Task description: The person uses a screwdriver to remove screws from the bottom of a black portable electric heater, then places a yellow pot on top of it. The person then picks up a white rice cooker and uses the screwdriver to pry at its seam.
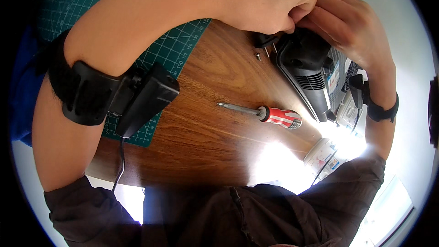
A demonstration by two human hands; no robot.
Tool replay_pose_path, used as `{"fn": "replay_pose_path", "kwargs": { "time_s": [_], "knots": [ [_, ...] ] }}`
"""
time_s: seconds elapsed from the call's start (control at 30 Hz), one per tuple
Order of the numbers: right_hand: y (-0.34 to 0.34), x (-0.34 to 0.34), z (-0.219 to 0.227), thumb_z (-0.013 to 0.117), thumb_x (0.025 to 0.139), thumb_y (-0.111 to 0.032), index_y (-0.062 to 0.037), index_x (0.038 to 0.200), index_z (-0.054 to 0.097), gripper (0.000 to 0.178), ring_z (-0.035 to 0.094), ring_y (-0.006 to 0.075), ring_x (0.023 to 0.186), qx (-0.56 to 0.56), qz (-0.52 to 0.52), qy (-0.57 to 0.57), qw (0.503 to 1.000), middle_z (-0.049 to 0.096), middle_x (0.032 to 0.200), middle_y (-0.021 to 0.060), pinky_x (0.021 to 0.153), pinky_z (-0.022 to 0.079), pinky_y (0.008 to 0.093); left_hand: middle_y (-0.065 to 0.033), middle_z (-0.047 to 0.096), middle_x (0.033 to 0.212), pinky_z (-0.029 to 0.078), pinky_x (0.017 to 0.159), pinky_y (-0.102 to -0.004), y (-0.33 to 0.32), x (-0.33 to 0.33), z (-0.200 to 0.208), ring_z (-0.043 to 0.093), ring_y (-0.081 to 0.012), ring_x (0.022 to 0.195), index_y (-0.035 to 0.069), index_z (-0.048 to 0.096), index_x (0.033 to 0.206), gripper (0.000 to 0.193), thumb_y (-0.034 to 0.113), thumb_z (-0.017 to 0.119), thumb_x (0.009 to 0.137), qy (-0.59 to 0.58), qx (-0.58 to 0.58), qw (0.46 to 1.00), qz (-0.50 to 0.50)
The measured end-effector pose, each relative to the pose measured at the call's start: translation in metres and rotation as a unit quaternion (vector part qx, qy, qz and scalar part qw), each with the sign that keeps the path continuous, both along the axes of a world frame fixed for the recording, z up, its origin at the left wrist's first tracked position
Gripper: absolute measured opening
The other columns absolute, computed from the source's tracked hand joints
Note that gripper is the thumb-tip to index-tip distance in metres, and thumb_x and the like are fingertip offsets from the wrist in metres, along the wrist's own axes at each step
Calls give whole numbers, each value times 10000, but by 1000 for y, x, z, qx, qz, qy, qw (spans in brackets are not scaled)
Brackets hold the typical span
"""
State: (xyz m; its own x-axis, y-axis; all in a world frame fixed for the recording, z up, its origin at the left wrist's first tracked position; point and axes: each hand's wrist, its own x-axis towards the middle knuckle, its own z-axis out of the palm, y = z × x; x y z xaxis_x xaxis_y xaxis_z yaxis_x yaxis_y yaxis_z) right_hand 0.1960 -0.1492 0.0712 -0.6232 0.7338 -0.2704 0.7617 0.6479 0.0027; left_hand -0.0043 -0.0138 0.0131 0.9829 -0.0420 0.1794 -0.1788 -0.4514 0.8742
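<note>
My left hand [279,7] reaches across to the upper right, its fingers curled and pinched together. My right hand [340,23] meets it there, fingers bent and closed at the same spot. Whatever lies between the fingertips is hidden. Directly under both hands is a black plastic device [308,59] with a slotted vent and a long flat rim; its upper end is covered by my fingers. Beside it, below my left hand, sits a small black part [264,40]. A small screw [258,56] lies on the wood close by, with thin metal pieces near it.
A screwdriver [274,115] with a red and white handle lies on the wooden table [206,155]. A green cutting mat [169,48] covers the left side. Clear plastic containers [320,155] stand at the right edge. Cabled black devices are strapped to both my arms.
</note>
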Motion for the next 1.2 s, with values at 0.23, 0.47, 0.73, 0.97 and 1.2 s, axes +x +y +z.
{"fn": "replay_pose_path", "kwargs": {
  "time_s": [0.23,0.47,0.73,0.97,1.2],
  "knots": [
    [-1,3,0,843,746,-97,-46,957,727,246,684,294,791,7,-3,4,1000,691,930,86,642,554,392,-225,715,771,556,702,-440,3,4,2,711,-374,756,-45,744,788,104,50,705,803,9,-14,1000,-21],
    [-35,-13,-4,741,947,-44,4,1022,716,93,710,237,901,130,-211,151,957,731,1053,111,802,554,308,-214,718,771,561,719,-433,2,16,-6,713,-371,759,-39,742,805,101,53,702,801,23,-18,999,-32],
    [-67,-30,-44,458,1109,-119,17,1224,641,255,608,131,1095,156,-484,328,796,686,1168,71,991,439,249,-201,717,760,561,720,-435,-1,17,-8,715,-367,758,-31,739,804,92,55,707,804,5,-19,999,-39],
    [-54,-56,-27,464,989,18,2,1135,586,190,606,298,1001,182,-458,243,835,599,1057,150,943,481,354,-212,701,740,558,690,-423,-7,18,-10,705,-367,729,-40,726,791,62,19,706,787,-4,-10,1000,-26],
    [-59,-46,-44,425,960,60,-3,1103,566,212,590,278,912,244,-416,220,848,563,975,150,870,479,328,-240,665,732,539,658,-433,-16,21,-13,683,-393,707,-53,692,768,46,-10,707,767,-36,3,999,-25]
  ]
}}
